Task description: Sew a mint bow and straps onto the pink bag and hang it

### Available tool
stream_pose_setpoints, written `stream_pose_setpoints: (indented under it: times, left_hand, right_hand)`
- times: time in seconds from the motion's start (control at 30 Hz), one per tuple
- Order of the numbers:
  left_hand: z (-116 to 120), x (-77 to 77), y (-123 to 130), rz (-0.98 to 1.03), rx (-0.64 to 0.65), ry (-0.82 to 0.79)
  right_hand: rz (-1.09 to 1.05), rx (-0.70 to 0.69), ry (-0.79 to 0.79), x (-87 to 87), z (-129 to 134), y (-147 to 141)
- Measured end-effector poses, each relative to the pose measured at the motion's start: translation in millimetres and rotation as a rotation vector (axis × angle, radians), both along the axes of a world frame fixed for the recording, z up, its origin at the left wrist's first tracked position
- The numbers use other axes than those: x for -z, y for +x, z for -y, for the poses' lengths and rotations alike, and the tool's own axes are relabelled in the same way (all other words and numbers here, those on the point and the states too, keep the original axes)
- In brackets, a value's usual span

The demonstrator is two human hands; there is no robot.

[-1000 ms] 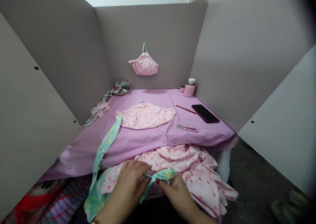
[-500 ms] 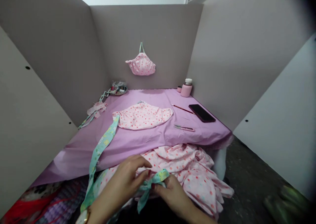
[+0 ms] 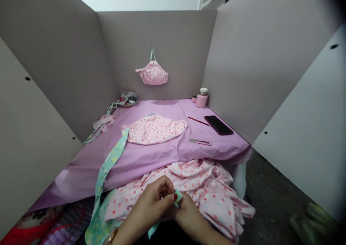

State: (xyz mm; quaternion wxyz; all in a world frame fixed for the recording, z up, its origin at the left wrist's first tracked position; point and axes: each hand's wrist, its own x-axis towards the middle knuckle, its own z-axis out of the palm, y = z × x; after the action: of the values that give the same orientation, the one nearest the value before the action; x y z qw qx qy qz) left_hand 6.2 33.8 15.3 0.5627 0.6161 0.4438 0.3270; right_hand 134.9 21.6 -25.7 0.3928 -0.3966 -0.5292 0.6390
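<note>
- Pinching a mint-green strip (image 3: pixel 178 194) between them, the left hand (image 3: pixel 158 198) and right hand (image 3: pixel 187 212) meet closely, fingers curled in, the right's fingertips mostly hidden.
- Only a small, folded bit of the strip shows at the left thumb; a narrow green end dangles below the hands.
- Crumpled around and beyond them lies pink cloth (image 3: pixel 216 201) with red dots.
- Left of both hands trails a yellow-flowered green band (image 3: pixel 109 164).
</note>
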Motion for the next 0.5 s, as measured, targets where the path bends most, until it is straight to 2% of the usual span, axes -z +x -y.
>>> stream_pose_setpoints:
  times: [0.1,0.17,0.2,0.27,0.33,0.37,0.43,0.5]
  left_hand:
    - [-4,7.3,7,0.286,-0.052,-0.185]
    - [-6,11.0,13,0.333,-0.168,-0.175]
    - [-7,11.3,15,0.311,-0.205,-0.14]
    - [-10,6.9,15,0.166,-0.187,-0.016]
    - [-14,-4.4,7,-0.031,-0.15,0.16]
    - [-17,-11.4,0,-0.11,-0.175,0.247]
    - [-22,-23.4,-16,-0.16,-0.348,0.364]
    - [-23,-26.3,-30,-0.09,-0.563,0.388]
  right_hand:
    - [0.021,-0.007,0.023,-3.5,1,-1]
    - [0.018,-0.02,0.029,-4.9,2,-2]
    - [0.015,-0.024,0.025,-5.2,2,-3]
    - [-0.009,-0.018,0.006,-5.1,2,-4]
    - [-0.041,0.013,-0.026,-5.3,-1,-2]
    - [-0.067,0.046,-0.052,-5.7,-4,-1]
    - [-0.12,0.159,-0.106,-7.4,-10,4]
    - [-0.159,0.275,-0.154,-9.1,-15,9]
